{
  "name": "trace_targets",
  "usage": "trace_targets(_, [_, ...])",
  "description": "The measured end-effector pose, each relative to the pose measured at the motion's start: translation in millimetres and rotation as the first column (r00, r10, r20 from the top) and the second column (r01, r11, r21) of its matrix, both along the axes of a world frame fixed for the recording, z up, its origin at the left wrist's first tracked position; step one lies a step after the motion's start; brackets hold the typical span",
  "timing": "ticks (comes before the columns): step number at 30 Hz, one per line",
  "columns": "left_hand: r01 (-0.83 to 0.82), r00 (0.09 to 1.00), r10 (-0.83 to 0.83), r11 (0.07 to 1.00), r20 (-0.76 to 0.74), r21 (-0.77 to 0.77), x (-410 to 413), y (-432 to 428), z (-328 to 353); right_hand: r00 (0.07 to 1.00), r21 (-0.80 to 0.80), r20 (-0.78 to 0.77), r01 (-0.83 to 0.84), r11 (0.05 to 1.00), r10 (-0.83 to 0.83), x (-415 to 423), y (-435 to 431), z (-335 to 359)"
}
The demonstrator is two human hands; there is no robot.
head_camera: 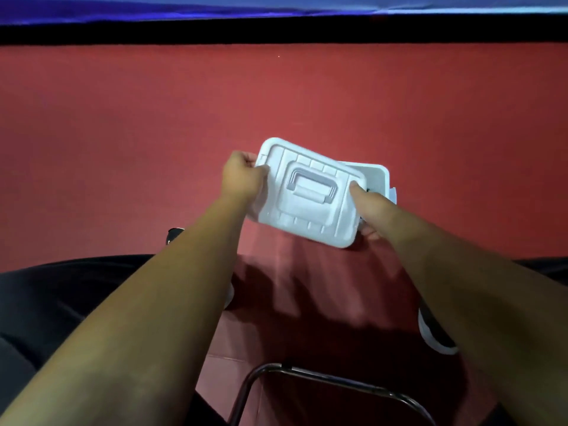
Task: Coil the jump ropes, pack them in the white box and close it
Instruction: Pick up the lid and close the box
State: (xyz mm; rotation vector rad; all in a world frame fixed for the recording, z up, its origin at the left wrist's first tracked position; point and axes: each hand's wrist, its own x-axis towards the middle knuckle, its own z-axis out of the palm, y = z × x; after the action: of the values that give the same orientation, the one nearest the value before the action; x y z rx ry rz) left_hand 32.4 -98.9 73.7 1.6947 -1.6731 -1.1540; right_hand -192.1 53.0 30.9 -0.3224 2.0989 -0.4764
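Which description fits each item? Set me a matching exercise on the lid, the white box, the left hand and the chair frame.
Things:
1. lid
2. white box
3. left hand
4. chair frame

Descriptions:
A. dark metal tube near the bottom of the view
B. partly uncovered, showing past the lid's right end
C. grips the lid's left end
D. held tilted, carry handle facing up

Pairs: 1-D, 2-B, 3-C, 4-A
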Motion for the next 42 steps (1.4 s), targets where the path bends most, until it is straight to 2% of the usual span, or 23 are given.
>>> trace_targets(3, [-0.052, 0.995, 0.057, 0.996, -0.076, 0.069, -24, -5, -20, 0.995, -0.102, -0.088, 0.040, 0.994, -0.049, -21, -5, -13])
trace_targets(7, [-0.041, 0.998, 0.045, 0.995, -0.035, 0.096, -57, -7, -47, 0.976, -0.117, -0.208, 0.048, 0.992, -0.072, -54, -13, -35])
trace_targets(10, [0.017, 1.000, -0.020, 0.991, 0.016, 0.136, -78, -6, -71, 0.966, -0.055, -0.259, 0.008, 0.998, -0.022, -80, -14, -51])
trace_targets(13, [0.069, 0.996, -0.075, 0.991, 0.048, 0.111, -89, -8, -92, 0.956, -0.004, -0.291, -0.049, 0.999, 0.045, -100, -15, -70])
trace_targets(20, [0.177, 0.936, -0.219, 0.970, 0.276, 0.167, -94, -14, -133, 0.896, 0.170, -0.370, -0.194, 0.966, 0.245, -114, -31, -96])
trace_targets(27, [0.234, 0.890, -0.257, 0.966, 0.376, 0.106, -102, -11, -140, 0.927, 0.227, -0.305, -0.150, 0.962, 0.216, -117, -30, -124])
trace_targets(31, [0.194, 0.911, -0.248, 0.963, 0.330, 0.188, -98, -14, -151, 0.958, 0.110, -0.271, -0.062, 0.992, 0.090, -117, -22, -132])
trace_targets(34, [0.162, 0.949, -0.221, 0.954, 0.227, 0.253, -96, -16, -151, 0.965, 0.057, -0.261, 0.038, 0.998, -0.022, -115, -23, -125])
trace_targets(36, [0.125, 0.975, -0.175, 0.942, 0.138, 0.312, -95, -14, -149, 0.969, 0.091, -0.244, 0.056, 0.994, -0.032, -117, -23, -125])
trace_targets(42, [0.103, 0.990, -0.129, 0.946, 0.064, 0.307, -94, -13, -156, 0.970, 0.062, -0.238, 0.061, 0.996, -0.044, -118, -23, -127])
